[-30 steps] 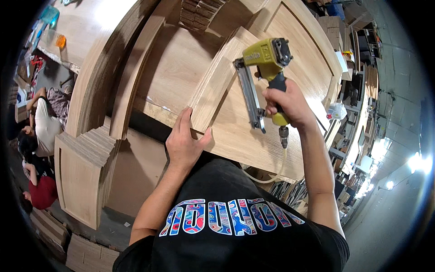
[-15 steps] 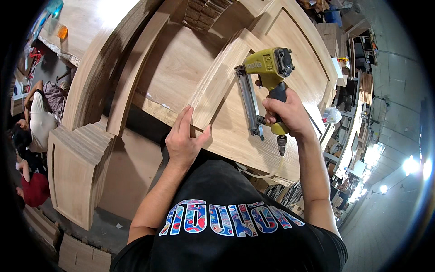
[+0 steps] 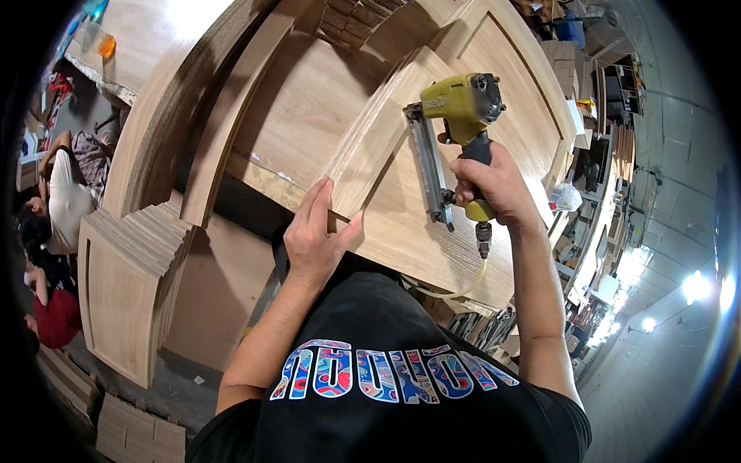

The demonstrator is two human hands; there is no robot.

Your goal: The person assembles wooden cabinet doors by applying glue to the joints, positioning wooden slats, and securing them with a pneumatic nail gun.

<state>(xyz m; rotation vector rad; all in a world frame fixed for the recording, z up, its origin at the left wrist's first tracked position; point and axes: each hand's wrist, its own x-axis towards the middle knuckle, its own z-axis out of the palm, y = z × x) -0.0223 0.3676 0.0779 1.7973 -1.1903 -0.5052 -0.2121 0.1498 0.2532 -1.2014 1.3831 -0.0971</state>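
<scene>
My right hand (image 3: 492, 185) is wrapped round the dark grip of a yellow-green pneumatic nail gun (image 3: 457, 102). The gun's long narrow magazine (image 3: 429, 166) hangs over a pale wooden panel (image 3: 455, 239), and a thin air hose (image 3: 471, 283) leaves the base of its handle. My left hand (image 3: 315, 243) rests with fingers stretched and thumb apart at the near end of a stack of framed wooden panels (image 3: 370, 147). Its fingertips touch the stack's edge. Whether the gun's tip meets the wood, I cannot tell.
Stacked boards (image 3: 177, 100) and a pile of small framed panels (image 3: 120, 285) stand on the left. A larger framed panel (image 3: 513, 77) lies at the back right. Two people sit at the far left, one in a white top (image 3: 69, 197). Cluttered shelving (image 3: 598, 185) lines the right.
The nail gun and my right hand have shifted slightly to the right, with the gun's head a little higher. My left hand stays at the stack's end.
</scene>
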